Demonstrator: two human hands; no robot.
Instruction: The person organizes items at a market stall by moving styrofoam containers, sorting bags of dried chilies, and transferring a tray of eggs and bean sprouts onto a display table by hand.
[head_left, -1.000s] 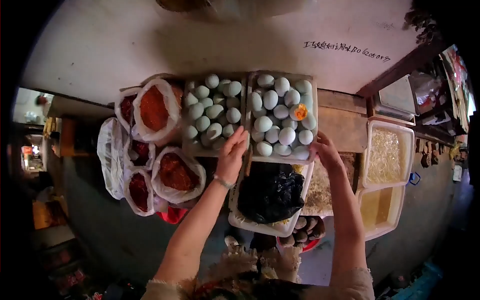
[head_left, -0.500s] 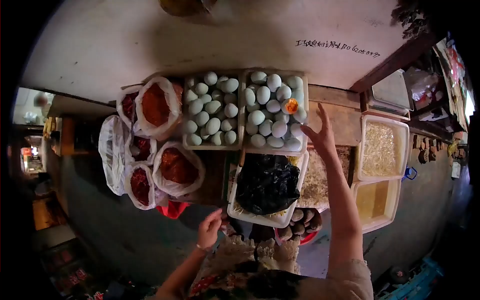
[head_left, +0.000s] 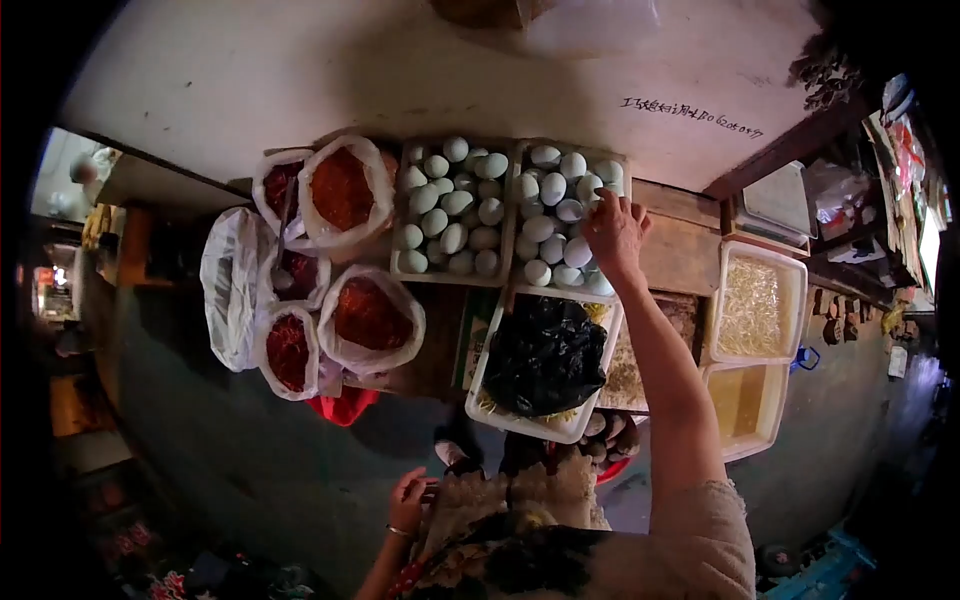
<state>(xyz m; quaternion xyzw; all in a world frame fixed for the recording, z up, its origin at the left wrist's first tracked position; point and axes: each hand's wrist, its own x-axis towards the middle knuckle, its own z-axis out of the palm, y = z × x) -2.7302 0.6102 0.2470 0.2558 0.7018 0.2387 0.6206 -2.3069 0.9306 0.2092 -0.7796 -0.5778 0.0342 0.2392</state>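
My right hand (head_left: 617,238) reaches over the right-hand crate (head_left: 627,182) of pale blue-green eggs (head_left: 553,188). Its fingers curl down among the eggs at the right side; whatever they grip is hidden beneath them. The cut egg with an orange inside cannot be seen now, as the hand covers that spot. Low beside my apron hangs my left hand (head_left: 408,500), fingers loosely bent and apart, holding nothing. A second egg crate (head_left: 450,279) adjoins on the left. Just below the right crate is a white tub (head_left: 572,430) with a black plastic bag (head_left: 543,355) in it.
Plastic-lined sacks of red powder (head_left: 343,190) and dried chillies (head_left: 288,352) stand at left. On the right are a tub of pale sprouts (head_left: 757,300) and a tub of yellowish liquid (head_left: 740,405). Brown round lumps (head_left: 612,435) lie below the table edge.
My right hand has moved from beside the right crate to over its eggs, covering the cut egg. My left hand has dropped lower. The whole view has shifted slightly.
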